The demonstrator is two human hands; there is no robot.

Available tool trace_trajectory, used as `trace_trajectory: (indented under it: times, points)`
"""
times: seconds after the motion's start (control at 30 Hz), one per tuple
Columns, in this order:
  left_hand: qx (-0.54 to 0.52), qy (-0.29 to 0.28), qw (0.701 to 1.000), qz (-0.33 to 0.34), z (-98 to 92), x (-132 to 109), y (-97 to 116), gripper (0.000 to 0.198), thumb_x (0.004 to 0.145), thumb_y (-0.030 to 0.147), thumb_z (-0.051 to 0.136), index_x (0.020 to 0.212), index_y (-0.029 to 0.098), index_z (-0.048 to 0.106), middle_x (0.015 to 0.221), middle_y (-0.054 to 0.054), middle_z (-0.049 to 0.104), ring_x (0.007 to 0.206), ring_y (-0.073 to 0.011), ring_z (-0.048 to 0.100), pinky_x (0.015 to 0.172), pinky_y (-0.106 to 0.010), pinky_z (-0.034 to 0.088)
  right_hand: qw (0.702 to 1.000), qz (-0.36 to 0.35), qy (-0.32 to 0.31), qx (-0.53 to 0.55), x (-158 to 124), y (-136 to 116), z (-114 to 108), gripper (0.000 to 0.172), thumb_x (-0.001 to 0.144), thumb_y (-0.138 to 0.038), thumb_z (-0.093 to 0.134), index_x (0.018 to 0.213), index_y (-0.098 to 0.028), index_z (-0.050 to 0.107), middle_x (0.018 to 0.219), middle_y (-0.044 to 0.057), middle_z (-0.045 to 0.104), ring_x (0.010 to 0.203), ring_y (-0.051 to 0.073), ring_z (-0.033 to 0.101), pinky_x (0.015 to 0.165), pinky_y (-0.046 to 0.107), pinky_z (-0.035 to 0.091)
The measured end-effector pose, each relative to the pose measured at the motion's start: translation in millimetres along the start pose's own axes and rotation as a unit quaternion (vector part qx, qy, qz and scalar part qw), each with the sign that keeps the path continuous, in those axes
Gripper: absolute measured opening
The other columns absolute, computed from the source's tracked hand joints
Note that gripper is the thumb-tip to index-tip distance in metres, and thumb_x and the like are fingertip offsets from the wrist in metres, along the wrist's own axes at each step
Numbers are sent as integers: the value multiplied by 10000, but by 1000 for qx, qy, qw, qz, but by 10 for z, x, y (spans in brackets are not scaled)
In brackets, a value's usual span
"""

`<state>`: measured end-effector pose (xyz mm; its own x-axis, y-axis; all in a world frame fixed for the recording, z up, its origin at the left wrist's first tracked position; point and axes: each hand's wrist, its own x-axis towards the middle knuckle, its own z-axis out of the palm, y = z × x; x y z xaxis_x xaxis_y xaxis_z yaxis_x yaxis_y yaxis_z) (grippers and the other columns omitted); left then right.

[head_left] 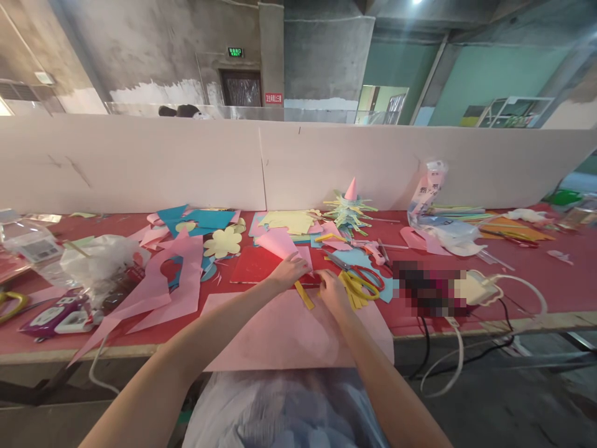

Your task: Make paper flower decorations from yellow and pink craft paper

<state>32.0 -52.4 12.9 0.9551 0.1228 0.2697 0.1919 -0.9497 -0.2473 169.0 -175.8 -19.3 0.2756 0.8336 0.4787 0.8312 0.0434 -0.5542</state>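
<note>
My left hand (pixel 289 271) is closed, its fingers pinching the base of a pink paper cone (pixel 278 242) that lies on a red sheet (pixel 249 266). A yellow paper strip (pixel 304 295) runs out from under that hand. My right hand (pixel 332 291) is closed just to the right, fingertips at the strip's end; what it grips is hidden. Both hands rest at the far edge of a large pink paper sheet (pixel 289 336) on the red table (pixel 550 280). Yellow-handled scissors (pixel 361 286) and red-handled scissors (pixel 368 272) lie right of my right hand.
Cut paper scraps in pink, blue and yellow cover the table's middle, with a yellow paper flower (pixel 224 242) and a layered paper tree (pixel 347 211). Plastic bags (pixel 100 258) sit left, a glue gun (pixel 375 250) and white cables (pixel 508 298) right. A white partition (pixel 261 165) backs the table.
</note>
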Motion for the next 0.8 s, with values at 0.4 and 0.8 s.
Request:
trace_trajectory:
  times: [0.4, 0.8]
  points:
    - [3, 46, 999, 19, 23, 24, -2, 250, 808, 70, 461, 996, 178, 586, 1100, -79, 621, 1152, -194, 487, 1110, -463, 90, 1000, 0, 13, 11, -4, 24, 11, 390, 725, -10, 373, 978, -200, 602, 990, 52, 621, 947, 174, 562, 837, 293, 433]
    - [25, 74, 997, -3, 109, 39, 44, 280, 871, 86, 382, 1068, 173, 560, 1046, -57, 653, 1085, -185, 537, 1115, -499, 95, 1000, -12, 21, 14, 11, 31, 4, 391, 721, -15, 370, 973, -185, 616, 969, 64, 631, 931, 178, 568, 840, 309, 437]
